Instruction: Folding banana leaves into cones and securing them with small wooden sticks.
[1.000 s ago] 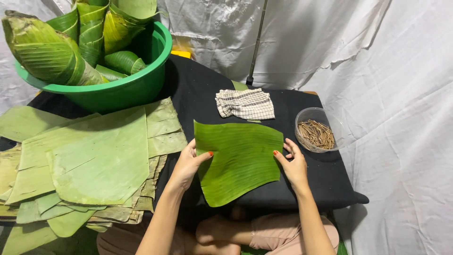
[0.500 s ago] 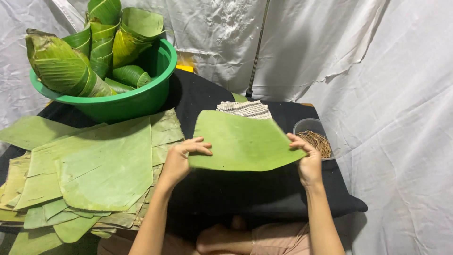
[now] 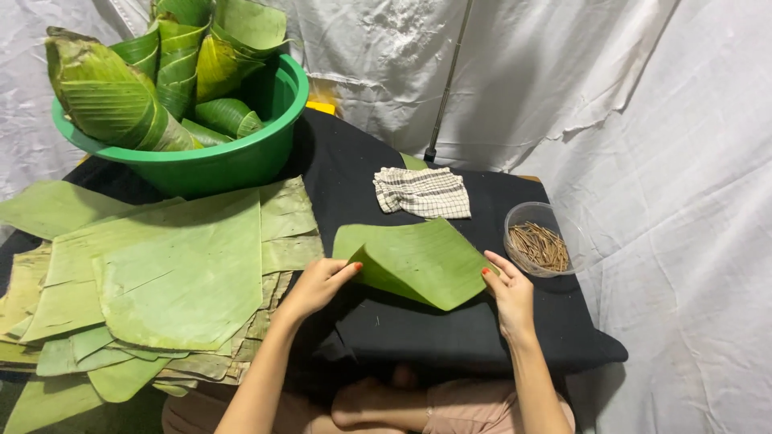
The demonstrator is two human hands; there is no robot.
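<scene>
Centre of the frame, a cut banana leaf (image 3: pixel 418 261) sits lifted between both hands above the black surface (image 3: pixel 482 329). The left hand (image 3: pixel 318 283) pinches its left edge, fingers closed on it; the right hand (image 3: pixel 508 293) grips the right corner. Stacked leaves (image 3: pixel 177 273) lie at left, a checked cloth (image 3: pixel 422 193) just above.

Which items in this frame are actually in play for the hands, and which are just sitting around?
In play:
- left hand and right hand, both holding the green cut banana leaf piece, partly lifted and folded over the black cloth-covered table

Lying about:
- stack of flat green leaf sheets
- green plastic tub of rolled leaves
- checked folded cloth
- clear round container of thin brown sticks
</scene>
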